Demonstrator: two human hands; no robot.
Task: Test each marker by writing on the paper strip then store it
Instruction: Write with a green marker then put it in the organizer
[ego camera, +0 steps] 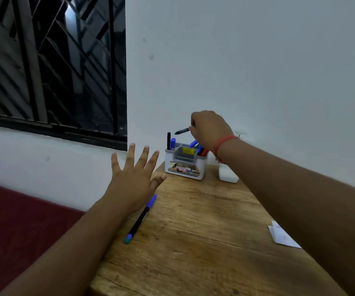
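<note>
My right hand [208, 128] holds a green-tipped dark marker [181, 131] just above the white organiser [184, 167] at the table's far end. Several blue, black and orange markers stand in the organiser's compartments. My left hand [135, 178] hovers open with fingers spread over the table's left edge. Under it a black marker with a blue cap and a teal end [140, 218] lies on the wood. A white paper strip [283, 235] lies at the right, partly hidden by my right forearm.
The wooden table [193, 242] stands against a white wall. A white object [227, 174] sits right of the organiser, behind my right arm. A dark red surface [23, 221] lies left of the table, below a barred window [52, 65].
</note>
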